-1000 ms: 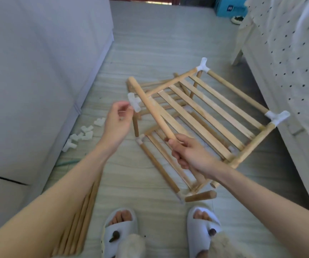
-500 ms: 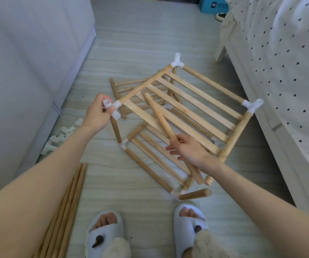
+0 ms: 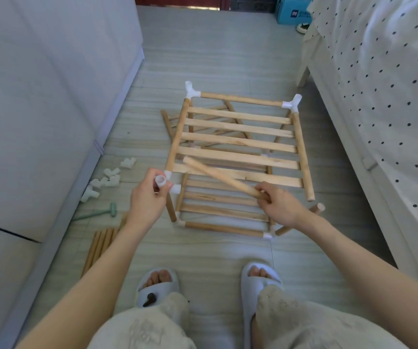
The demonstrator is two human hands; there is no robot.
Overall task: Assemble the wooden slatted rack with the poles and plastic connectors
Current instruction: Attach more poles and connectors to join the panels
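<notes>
Two hands: L [image 3: 147, 200] connector [image 3: 161, 181], R [image 3: 279, 206] (pole [image 3: 221, 177])

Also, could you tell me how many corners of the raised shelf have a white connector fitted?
3 connectors: far-left corner, far-right corner, and near-left corner, in the left hand. The near-right pole end is bare.

The slatted rack [image 3: 238, 144] stands on the floor, its upper shelf level with white connectors [image 3: 192, 90] at three corners. A loose pole [image 3: 221, 178] lies slanted across its near edge. Spare connectors [image 3: 109, 176] lie left of the rack; spare poles [image 3: 101, 244] lie left of it, nearer.
</notes>
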